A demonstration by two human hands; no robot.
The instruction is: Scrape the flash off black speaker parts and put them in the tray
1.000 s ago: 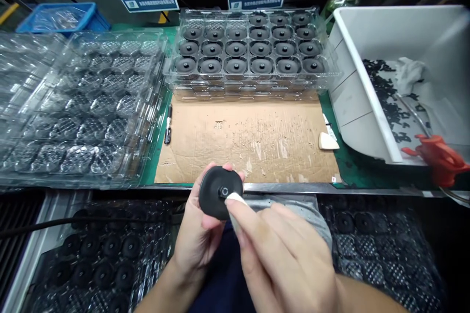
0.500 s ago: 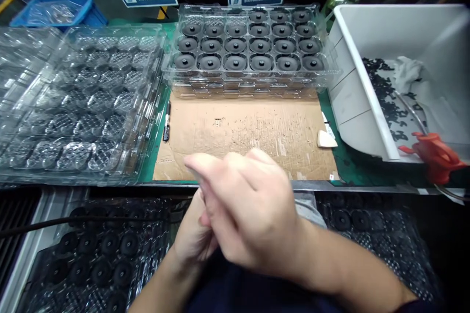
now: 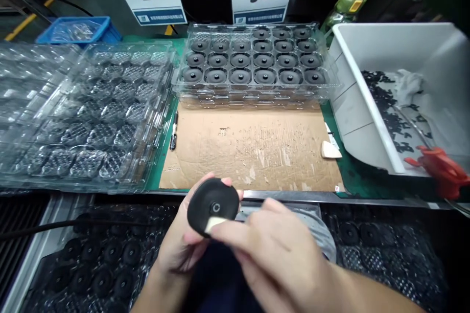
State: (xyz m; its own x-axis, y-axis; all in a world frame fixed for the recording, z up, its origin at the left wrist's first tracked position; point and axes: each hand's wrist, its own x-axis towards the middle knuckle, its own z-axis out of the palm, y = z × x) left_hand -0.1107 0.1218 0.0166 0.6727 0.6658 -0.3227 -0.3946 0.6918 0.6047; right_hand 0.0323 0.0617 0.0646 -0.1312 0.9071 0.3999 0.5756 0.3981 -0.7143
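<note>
My left hand (image 3: 179, 249) holds a round black disc (image 3: 212, 203) with a small centre hole, just below the table's front edge. My right hand (image 3: 275, 259) presses a small pale, wedge-shaped piece (image 3: 215, 224) against the disc's lower face with its fingertips. Both hands hover over my lap, in front of a worn cardboard sheet (image 3: 253, 149).
A clear tray (image 3: 253, 61) filled with black discs stands behind the cardboard. Empty clear trays (image 3: 84, 107) pile up at left. A white bin (image 3: 396, 93) with black scraps and red pliers (image 3: 438, 166) stands at right. A pen (image 3: 174, 132) and a pale wedge (image 3: 329, 150) lie beside the cardboard. Trays of discs lie below the table.
Half a second ago my right hand covered the disc; it has drawn back toward me, and the disc shows again with the pale piece on its lower face. The view tilted down slightly.
</note>
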